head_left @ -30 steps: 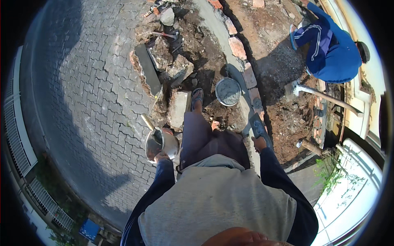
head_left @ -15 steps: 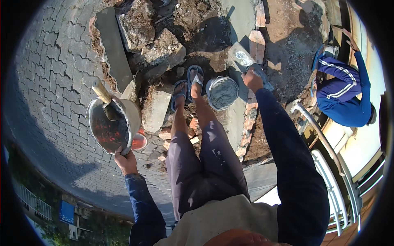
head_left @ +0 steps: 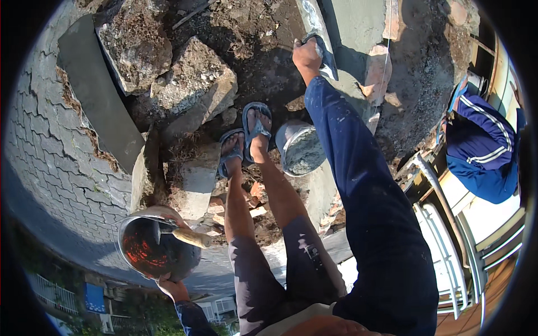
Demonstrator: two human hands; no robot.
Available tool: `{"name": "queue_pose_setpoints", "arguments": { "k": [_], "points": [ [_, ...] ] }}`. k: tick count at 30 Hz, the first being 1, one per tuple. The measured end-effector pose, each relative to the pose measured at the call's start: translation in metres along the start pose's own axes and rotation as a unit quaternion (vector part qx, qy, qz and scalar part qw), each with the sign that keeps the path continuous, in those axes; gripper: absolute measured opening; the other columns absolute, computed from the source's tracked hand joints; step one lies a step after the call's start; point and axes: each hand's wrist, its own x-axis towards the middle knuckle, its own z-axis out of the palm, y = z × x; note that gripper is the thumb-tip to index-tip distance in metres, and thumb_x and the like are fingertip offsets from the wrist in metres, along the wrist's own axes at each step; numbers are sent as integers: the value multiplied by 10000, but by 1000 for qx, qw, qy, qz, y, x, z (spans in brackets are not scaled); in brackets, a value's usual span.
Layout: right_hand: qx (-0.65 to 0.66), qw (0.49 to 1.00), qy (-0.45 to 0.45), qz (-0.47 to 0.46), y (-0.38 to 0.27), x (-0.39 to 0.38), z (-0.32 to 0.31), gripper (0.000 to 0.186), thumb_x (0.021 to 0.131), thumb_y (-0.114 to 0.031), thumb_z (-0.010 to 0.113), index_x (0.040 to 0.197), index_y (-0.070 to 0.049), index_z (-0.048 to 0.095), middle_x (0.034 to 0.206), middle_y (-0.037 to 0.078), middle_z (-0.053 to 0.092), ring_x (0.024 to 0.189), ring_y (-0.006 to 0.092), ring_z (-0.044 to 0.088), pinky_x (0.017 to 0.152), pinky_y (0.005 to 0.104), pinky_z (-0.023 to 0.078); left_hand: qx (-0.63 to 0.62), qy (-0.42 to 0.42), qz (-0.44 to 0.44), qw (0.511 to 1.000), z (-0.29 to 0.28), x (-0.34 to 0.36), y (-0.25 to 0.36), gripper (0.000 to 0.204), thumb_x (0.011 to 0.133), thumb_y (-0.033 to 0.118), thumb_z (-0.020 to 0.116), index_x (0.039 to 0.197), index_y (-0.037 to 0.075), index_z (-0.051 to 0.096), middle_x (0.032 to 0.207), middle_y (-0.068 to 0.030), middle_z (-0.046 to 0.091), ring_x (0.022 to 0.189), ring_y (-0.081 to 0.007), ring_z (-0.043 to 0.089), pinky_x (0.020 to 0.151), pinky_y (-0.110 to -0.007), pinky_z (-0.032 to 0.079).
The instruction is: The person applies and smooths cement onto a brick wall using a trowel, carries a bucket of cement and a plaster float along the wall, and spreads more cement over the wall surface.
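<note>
In my right hand (head_left: pixel 307 60), stretched far forward, is a plastering trowel (head_left: pixel 315 18) whose long flat blade has pale wet smears. The blade lies along the smooth grey cement top of a low wall (head_left: pixel 356 33). My left hand (head_left: pixel 174 289) grips the rim of a tilted bucket (head_left: pixel 189 267) at my left. Inside the bucket show dark walls, orange-red patches and a small trowel with a wooden handle (head_left: pixel 191 237) resting over the rim. A second bucket (head_left: pixel 302 150), filled with grey wet mortar, stands beside my sandalled feet, below my right arm.
Broken concrete chunks (head_left: pixel 196 84) and soil lie ahead of my feet. Grey pavers (head_left: pixel 45 145) spread on the left beside a cement-faced slab (head_left: pixel 101 95). A taut string (head_left: pixel 387 50) runs along bricks (head_left: pixel 376 73). Another person (head_left: pixel 485 145) bends down at the right, near a pipe (head_left: pixel 440 193).
My right hand has slid the plastering trowel forward and leftward along the wall. The left bucket is nearer to me, and its wooden-handled trowel has swung to the right side. My view has shifted forward.
</note>
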Motion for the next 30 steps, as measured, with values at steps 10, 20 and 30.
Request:
{"name": "queue_pose_setpoints", "arguments": {
  "k": [10,20,30],
  "points": [
    [67,991,87,71,44,33,69,542,713,-201,747,1076,45,428,869,164,635,828,328,642,720,397,511,2,22,-27,999,6,-4,6,289,648,54,525,920,-7,601,968,-100,624,907,-262,622,866,-385,501],
    [381,914,133,51,79,-35,4,415,843,-181,645,1153,23,459,958,168,619,870,307,602,753,401,473,48,-40,-39,997,3,-2,37,382,661,69,522,1028,-16,583,1060,-109,615,998,-285,595,926,-410,463],
    [140,969,-56,198,123,-134,-90,592,924,-337,529,1318,48,313,1145,280,556,1042,435,552,877,453,431,10,-50,-52,997,27,-18,22,406,689,76,544,1084,-12,577,1118,-112,602,1042,-281,577,949,-418,447]
  ]
}}
